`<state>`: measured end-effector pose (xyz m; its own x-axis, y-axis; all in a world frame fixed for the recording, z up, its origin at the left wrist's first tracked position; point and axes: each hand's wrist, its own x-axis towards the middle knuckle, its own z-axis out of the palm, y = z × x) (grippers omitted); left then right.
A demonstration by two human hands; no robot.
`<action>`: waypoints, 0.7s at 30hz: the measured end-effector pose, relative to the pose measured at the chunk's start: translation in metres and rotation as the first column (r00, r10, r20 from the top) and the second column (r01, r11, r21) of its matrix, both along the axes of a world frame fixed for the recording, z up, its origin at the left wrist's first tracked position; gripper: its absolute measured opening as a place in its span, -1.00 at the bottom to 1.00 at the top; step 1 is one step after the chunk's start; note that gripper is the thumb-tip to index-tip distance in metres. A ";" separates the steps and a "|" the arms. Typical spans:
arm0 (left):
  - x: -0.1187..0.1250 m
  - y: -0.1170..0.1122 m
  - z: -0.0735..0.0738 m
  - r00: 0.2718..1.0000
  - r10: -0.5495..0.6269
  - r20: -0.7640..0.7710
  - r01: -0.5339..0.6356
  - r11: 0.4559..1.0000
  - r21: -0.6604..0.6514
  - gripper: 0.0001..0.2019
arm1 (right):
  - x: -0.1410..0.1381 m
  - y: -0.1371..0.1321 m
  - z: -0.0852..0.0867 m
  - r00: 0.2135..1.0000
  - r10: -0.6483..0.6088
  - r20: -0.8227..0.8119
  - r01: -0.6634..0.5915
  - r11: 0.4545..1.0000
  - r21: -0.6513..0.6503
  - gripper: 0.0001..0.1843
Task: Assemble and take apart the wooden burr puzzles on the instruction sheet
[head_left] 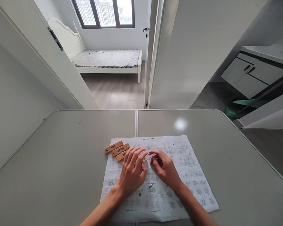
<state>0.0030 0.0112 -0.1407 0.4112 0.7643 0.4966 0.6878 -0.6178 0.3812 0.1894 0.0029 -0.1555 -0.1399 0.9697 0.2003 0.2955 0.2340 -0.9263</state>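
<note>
My left hand (133,171) is palm down over the right end of a group of wooden blocks, with its fingers stretched forward and the thumb apart. Slots are cut into the slim, light brown blocks (114,147), which lie slanted side by side; my fingers cover part of them. The end of another wooden piece (144,159) peeks out between my hands. Beside it, my right hand (166,169) has curled fingers, its index tip close to the left fingertips; whatever those fingers hold, if anything, is hidden. Under both hands spreads a creased paper sheet (198,201) printed with small line diagrams.
The grey table (49,175) has a pale seam (136,124) down its middle and rounded far corners. Beyond its far edge, a doorway leads to a room with a bed (108,58). A white cabinet (254,73) and a green object (233,113) are at the right.
</note>
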 end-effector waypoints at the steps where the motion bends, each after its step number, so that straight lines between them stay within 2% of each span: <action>1: 0.000 -0.001 0.001 1.000 -0.027 0.015 0.026 0.999 0.025 -0.34 | 0.000 0.000 0.000 1.000 0.000 0.001 0.000 1.000 0.001 -0.75; 5: 0.000 -0.007 0.005 0.972 -0.228 0.054 0.219 0.966 0.140 -0.49 | 0.000 0.000 0.002 1.000 -0.013 0.006 0.013 1.000 -0.005 -0.77; 8: 0.002 -0.016 0.008 0.935 -0.349 0.063 0.342 0.934 0.101 -0.66 | 0.000 0.000 0.002 1.000 -0.012 -0.004 0.012 1.000 -0.017 -0.77; 11: 0.007 -0.027 0.009 0.916 -0.395 0.066 0.398 0.916 -0.045 -0.80 | 0.000 0.000 0.001 1.000 -0.003 0.014 0.004 1.000 -0.006 -0.77; 14: 0.013 -0.034 0.007 0.893 -0.440 0.095 0.450 0.883 -0.136 -0.82 | -0.002 0.000 0.001 0.999 0.006 0.051 -0.006 1.000 0.014 -0.77; 21: 0.018 -0.033 -0.005 0.870 -0.476 0.130 0.492 0.857 -0.155 -0.79 | -0.002 -0.003 0.003 0.981 0.120 0.151 -0.132 0.989 0.067 -0.73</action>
<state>0.0209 -0.0222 -0.1456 0.7150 0.5577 0.4215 0.2798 -0.7808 0.5586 0.1871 0.0000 -0.1522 -0.2933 0.9250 0.2416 0.3899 0.3465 -0.8532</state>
